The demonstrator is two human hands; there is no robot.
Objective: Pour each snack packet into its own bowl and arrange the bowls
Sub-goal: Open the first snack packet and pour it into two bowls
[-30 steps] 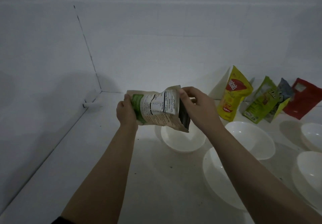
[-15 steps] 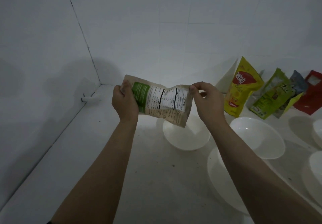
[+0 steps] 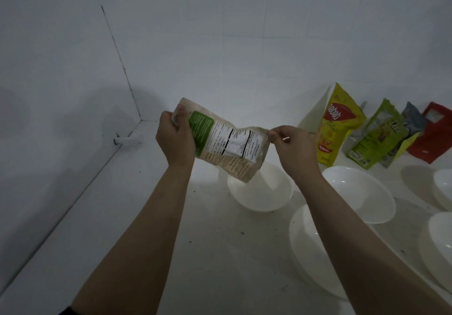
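The beige snack pouch (image 3: 227,143) is held lengthwise above the nearest white bowl (image 3: 261,190), gripped at its high end by the left hand (image 3: 175,136), its lower end pinched by the right hand (image 3: 293,145).

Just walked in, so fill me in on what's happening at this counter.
A person is holding a beige snack packet sideways in both hands above a white bowl. The left hand grips one end and the right hand pinches the other. Nothing is seen falling out, and the bowl looks empty. Four other white bowls sit to the right, and a yellow packet, a green packet, a grey packet and a red packet lean against the back wall, not yet poured.
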